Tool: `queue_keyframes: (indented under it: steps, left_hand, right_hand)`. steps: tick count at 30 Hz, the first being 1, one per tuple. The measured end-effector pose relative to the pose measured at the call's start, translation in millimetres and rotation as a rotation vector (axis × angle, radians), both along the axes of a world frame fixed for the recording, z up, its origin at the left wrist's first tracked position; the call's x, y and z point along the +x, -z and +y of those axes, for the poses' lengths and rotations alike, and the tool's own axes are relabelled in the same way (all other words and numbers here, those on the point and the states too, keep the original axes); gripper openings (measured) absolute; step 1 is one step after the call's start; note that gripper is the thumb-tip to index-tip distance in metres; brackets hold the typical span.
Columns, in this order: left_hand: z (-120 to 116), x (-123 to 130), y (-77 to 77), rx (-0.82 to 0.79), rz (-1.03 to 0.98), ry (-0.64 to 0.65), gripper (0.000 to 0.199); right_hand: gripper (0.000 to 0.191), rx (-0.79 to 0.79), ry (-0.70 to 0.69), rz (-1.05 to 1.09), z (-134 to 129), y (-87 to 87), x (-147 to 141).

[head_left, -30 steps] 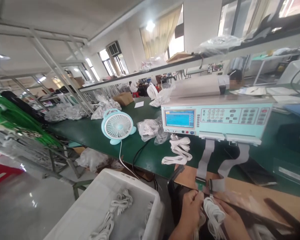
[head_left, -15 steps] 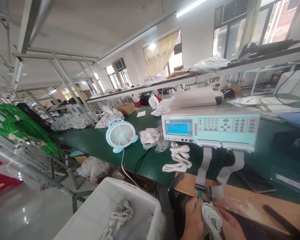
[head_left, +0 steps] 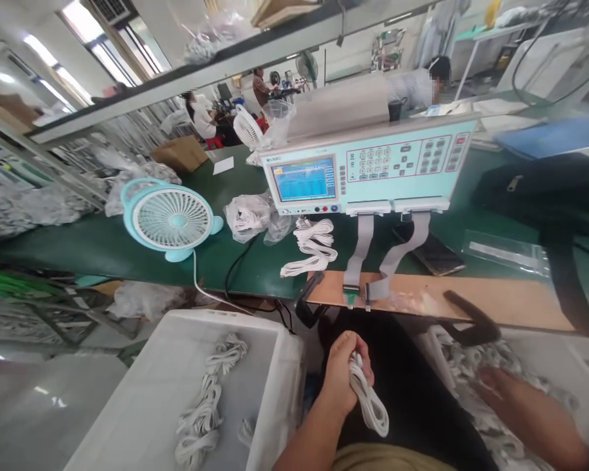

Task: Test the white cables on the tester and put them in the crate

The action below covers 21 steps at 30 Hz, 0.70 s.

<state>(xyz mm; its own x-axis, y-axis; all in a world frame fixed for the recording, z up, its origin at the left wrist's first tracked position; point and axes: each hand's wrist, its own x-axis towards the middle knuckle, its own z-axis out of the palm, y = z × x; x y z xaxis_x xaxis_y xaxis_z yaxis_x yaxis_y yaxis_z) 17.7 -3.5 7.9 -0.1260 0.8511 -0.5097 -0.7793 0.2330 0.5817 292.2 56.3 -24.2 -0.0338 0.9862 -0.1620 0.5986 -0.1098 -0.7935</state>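
My left hand (head_left: 346, 363) is closed around a folded bundle of white cable (head_left: 370, 402) above my lap. Lower right, my right hand (head_left: 495, 386) reaches into a white bin (head_left: 576, 376) filled with white cable bundles (head_left: 510, 441); motion blurs its fingers. Ahead of my left hand, a small green connector board (head_left: 351, 298) sits at the edge of a wooden board (head_left: 515, 304). Grey ribbon cables (head_left: 360, 252) run from there up to a light-blue tester (head_left: 402, 163) with a lit screen. Another white cable bundle (head_left: 314, 245) lies on the green table below the tester.
On the left stands a white bin (head_left: 127, 405) with several cable bundles (head_left: 201, 412). A light-blue fan (head_left: 171, 219), a bagged cable (head_left: 248, 216) and a dark phone (head_left: 432, 252) are on the green table (head_left: 235, 268). A black clamp (head_left: 310, 301) grips the board's edge. People sit farther back.
Both hands have left the connector area. My left hand has drawn back with the cable bundle, while my right hand has moved right into the bin. The view has turned right and down.
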Motion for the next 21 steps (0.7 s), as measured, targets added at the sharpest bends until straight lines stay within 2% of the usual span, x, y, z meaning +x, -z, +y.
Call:
queue_keyframes:
  steps: [2,6,8,10,14,16,21]
  left_hand:
    - [2.5,7.6,-1.4,0.031,-0.019,0.041,0.030]
    - [6.2,24.1,-6.4,0.171,0.109,0.062,0.030]
    - [4.7,25.0,-6.7,0.224,0.233,0.007,0.027]
    - [0.8,20.3,-3.9,0.212,0.388,-0.059,0.023]
    - [-10.8,7.4,6.4,0.071,0.700,-0.094,0.008]
    - [-17.2,3.2,9.3,0.024,0.770,-0.041,0.009]
    - [-29.9,-9.9,3.2,-0.021,0.670,0.362,0.020]
  right_hand:
    - [0.033,-0.023,-0.144,-0.028,-10.9,-0.4,-7.0]
    - [0.028,-0.183,-0.468,0.405,-31.9,-24.7,-84.9]
    - [0.030,-0.211,-0.518,0.548,-36.2,-33.7,-119.5]
    - [0.029,-0.227,-0.535,0.602,-38.1,-33.9,-137.6]
    - [0.029,-0.193,-0.601,0.551,-38.8,-21.6,-138.8]
    - [0.028,-0.138,-0.630,0.481,-38.0,-19.2,-134.0]
    - [0.025,-0.016,-0.680,0.352,-34.2,-24.2,-127.4]
